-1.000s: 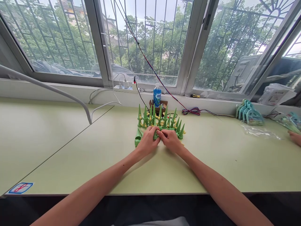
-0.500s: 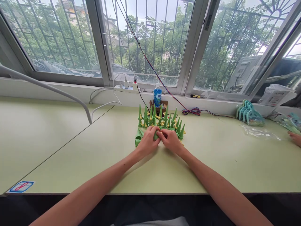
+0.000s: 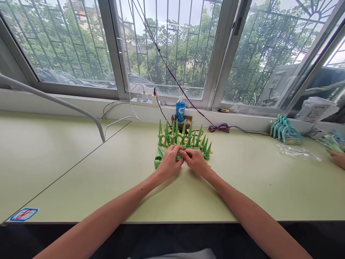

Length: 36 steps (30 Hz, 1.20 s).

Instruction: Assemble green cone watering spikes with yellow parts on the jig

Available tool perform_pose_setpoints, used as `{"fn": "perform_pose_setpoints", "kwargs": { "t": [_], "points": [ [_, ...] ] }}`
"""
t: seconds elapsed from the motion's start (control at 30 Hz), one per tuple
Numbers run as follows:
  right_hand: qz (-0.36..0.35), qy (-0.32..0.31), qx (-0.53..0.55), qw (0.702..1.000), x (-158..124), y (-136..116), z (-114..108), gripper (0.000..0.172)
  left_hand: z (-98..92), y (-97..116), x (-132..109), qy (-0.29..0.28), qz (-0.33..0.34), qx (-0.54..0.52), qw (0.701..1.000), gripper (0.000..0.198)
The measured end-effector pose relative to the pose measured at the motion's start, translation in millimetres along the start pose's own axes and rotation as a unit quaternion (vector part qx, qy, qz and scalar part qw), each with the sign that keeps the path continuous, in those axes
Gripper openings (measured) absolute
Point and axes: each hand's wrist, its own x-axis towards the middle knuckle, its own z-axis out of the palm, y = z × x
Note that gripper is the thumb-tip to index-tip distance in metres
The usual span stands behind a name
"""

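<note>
Several green spikes (image 3: 189, 133) with small yellow parts stand upright in a cluster on the pale green table (image 3: 107, 187). At the near side of the cluster, my left hand (image 3: 171, 158) is closed around a green spike piece (image 3: 178, 156). My right hand (image 3: 194, 160) touches the same piece from the right, its thumb and finger pinched on a small yellow part that the fingertips mostly hide. Beside my left hand lies a green piece with a round open end (image 3: 157, 163).
Behind the spikes stand a blue bottle (image 3: 180, 110) and a brown box (image 3: 188, 122). Cables and a power strip (image 3: 137, 101) run along the sill. Teal hangers (image 3: 286, 131) lie at right, near another person's hand (image 3: 336, 157).
The other person's hand at the right edge has moved slightly left. My hands hold nearly the same place.
</note>
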Motion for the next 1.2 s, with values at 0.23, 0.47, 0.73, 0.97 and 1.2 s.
{"fn": "perform_pose_setpoints", "kwargs": {
  "t": [0.23, 0.47, 0.73, 0.97, 1.2],
  "points": [
    [0.002, 0.008, 0.006, 1.0, -0.7, -4.8, -2.2, 0.041, -1.1, -0.1, 1.0, 0.007, 0.012, 0.011, 1.0, 0.021],
    [-0.003, 0.009, 0.009, 1.0, -0.8, -5.0, -2.8, 0.047, -2.4, 1.5, 1.2, 0.011, 0.008, 0.029, 0.999, 0.02],
    [-0.001, 0.008, 0.014, 1.0, -0.3, -6.2, -3.9, 0.05, -2.3, 0.9, 0.6, 0.002, 0.003, 0.009, 1.0, 0.019],
    [-0.006, 0.009, 0.01, 1.0, -0.3, -4.9, -3.5, 0.05, -2.2, 0.4, 0.5, -0.001, 0.001, 0.006, 1.0, 0.017],
    [0.003, 0.012, 0.01, 1.0, -0.6, -5.7, -2.5, 0.041, -2.9, 1.0, 1.8, 0.008, 0.006, 0.02, 1.0, 0.018]
  ]
}}
